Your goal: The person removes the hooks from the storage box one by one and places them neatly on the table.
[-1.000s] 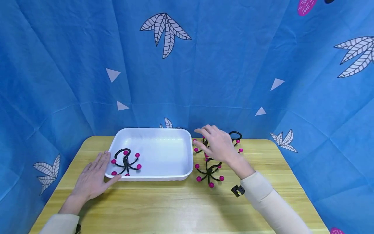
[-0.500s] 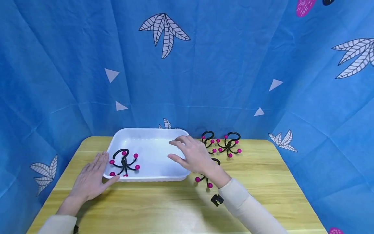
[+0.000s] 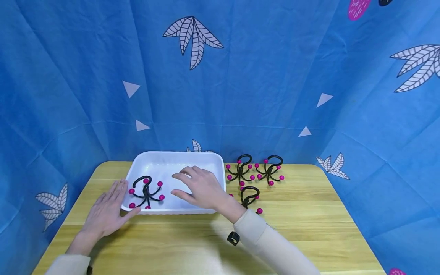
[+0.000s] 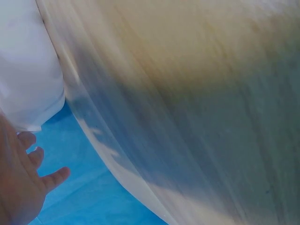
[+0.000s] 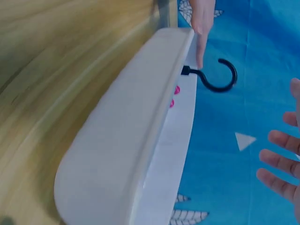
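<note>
A white plastic tray [image 3: 190,179] lies on the table. Near its left end stands a black hook-topped piece [image 3: 146,193] with curved legs tipped in pink balls; its hook rises above the rim in the right wrist view. My left hand [image 3: 109,208] rests at the tray's left side, fingers straight, thumb along the front rim. It also shows in the left wrist view, beside the tray's outer wall [image 4: 28,61]. My right hand [image 3: 203,189] hovers over the tray's middle-right part, fingers spread and slightly bent, holding nothing. In the right wrist view its fingers are [image 5: 281,161] apart.
Right of the tray, three similar black hook-topped pieces stand on the table: two at the back, one [image 3: 240,172] and another [image 3: 269,170], and one in front [image 3: 247,198], partly behind my right wrist. A blue patterned curtain [image 3: 268,95] borders the wooden table [image 3: 165,248].
My right hand has moved left from above the black pieces on the table to over the tray, carrying nothing. My left hand stays at the tray's left side.
</note>
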The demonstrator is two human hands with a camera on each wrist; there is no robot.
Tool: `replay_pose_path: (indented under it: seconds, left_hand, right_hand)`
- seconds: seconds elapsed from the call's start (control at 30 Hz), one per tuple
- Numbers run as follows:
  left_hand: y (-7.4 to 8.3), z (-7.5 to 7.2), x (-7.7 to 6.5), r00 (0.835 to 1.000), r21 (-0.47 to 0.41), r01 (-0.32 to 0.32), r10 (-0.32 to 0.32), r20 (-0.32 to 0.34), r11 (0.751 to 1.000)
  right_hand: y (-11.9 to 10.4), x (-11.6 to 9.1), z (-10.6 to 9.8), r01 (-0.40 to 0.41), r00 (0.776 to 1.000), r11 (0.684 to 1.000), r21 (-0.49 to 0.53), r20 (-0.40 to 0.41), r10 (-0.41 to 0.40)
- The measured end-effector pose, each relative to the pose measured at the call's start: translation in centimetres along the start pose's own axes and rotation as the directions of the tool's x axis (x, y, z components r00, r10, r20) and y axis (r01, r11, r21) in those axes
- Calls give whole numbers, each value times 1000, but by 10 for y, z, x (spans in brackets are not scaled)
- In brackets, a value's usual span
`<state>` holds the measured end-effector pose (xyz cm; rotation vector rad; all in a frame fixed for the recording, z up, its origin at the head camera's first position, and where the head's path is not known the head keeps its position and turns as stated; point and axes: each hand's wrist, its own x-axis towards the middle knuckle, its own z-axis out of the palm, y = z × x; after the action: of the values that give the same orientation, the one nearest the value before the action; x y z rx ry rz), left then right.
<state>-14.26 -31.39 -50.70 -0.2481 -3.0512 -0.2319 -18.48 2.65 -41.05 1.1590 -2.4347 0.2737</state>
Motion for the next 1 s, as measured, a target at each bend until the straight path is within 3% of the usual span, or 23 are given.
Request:
replay_pose_path:
  seconds: [0.23,0.53,0.8,1.0]
  left_hand:
    - [0,0,0,1000,-5,-4,4,1,1000]
    - [-2,2,1,1000,10,-10,10,-3,1000]
    - [-2,1,1,1000,5,-16,16,2,1000]
    - [-2,0,1,1000,7,-15,15,2,1000]
  right_hand:
    - [-20,19,10,36,996,999,-14,87,-35]
    - [-29,40,32,73,992,997,-6,105,-72]
    - [-28,59,48,28,978,1000,-8,206,-25]
    - [-29,72,58,33,972,998,-44,234,-22]
